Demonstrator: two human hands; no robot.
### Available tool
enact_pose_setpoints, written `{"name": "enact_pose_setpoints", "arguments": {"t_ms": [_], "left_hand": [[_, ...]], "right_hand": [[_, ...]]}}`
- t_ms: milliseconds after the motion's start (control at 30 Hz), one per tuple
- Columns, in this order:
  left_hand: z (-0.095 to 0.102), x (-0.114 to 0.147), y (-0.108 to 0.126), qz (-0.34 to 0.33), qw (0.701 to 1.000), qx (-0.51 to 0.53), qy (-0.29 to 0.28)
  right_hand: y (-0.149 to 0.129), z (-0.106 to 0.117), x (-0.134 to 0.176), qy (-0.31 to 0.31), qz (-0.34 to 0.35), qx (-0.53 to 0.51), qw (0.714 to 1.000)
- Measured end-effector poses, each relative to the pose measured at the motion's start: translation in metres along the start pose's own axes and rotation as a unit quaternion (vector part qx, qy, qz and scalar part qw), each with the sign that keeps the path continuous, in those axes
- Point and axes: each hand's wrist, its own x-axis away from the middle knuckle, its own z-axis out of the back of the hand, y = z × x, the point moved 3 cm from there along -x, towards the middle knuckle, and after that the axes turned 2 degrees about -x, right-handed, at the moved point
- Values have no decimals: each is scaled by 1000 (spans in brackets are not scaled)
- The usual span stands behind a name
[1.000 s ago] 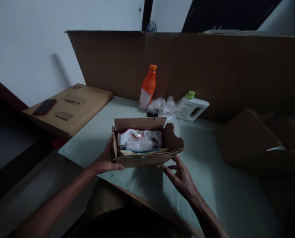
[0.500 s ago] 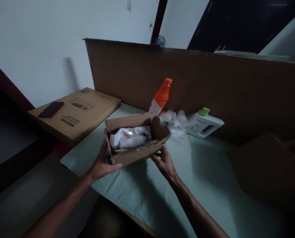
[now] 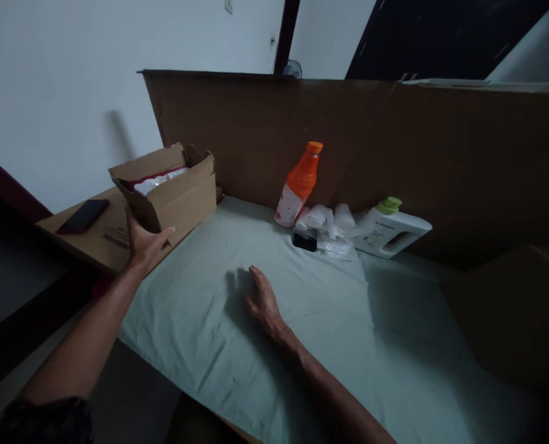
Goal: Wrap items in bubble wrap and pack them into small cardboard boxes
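My left hand [image 3: 145, 243] grips the near left corner of a small open cardboard box [image 3: 186, 200], its thumb along the front wall. The box is over the large flat carton [image 3: 112, 216] at the left; whether it rests there or hangs just above, I cannot tell. Inside it a white and red package [image 3: 161, 179] shows in part. My right hand [image 3: 265, 299] is over the middle of the green cloth [image 3: 200, 327], holding nothing, with its fingers partly spread.
An orange bottle [image 3: 298, 184] stands by the cardboard partition [image 3: 237, 135]. Beside it are bubble wrap [image 3: 334, 225], a small black object [image 3: 304, 240] and a white jug [image 3: 389, 229] with a green cap. A dark phone [image 3: 82, 216] lies on the large carton. A dark cardboard shape [image 3: 509, 308] sits at right.
The small box has moved left and back from the table's middle to over the large carton, in my left hand. My right hand has let go of it and shifted left.
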Motion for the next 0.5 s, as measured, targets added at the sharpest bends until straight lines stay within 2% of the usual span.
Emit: {"name": "enact_pose_setpoints", "arguments": {"t_ms": [100,267,400,500], "left_hand": [[-29,-28,-15,26,999,-15,11],[-75,-62,-30,44,998,-45,-21],[-105,-76,-36,88,994,-52,-22],[-119,-83,-39,101,992,-68,-42]], "right_hand": [[9,2,16,15,12,10,1000],[9,2,18,24,42,31,998],[9,2,20,31,36,21,999],[8,0,21,38,32,15,999]]}}
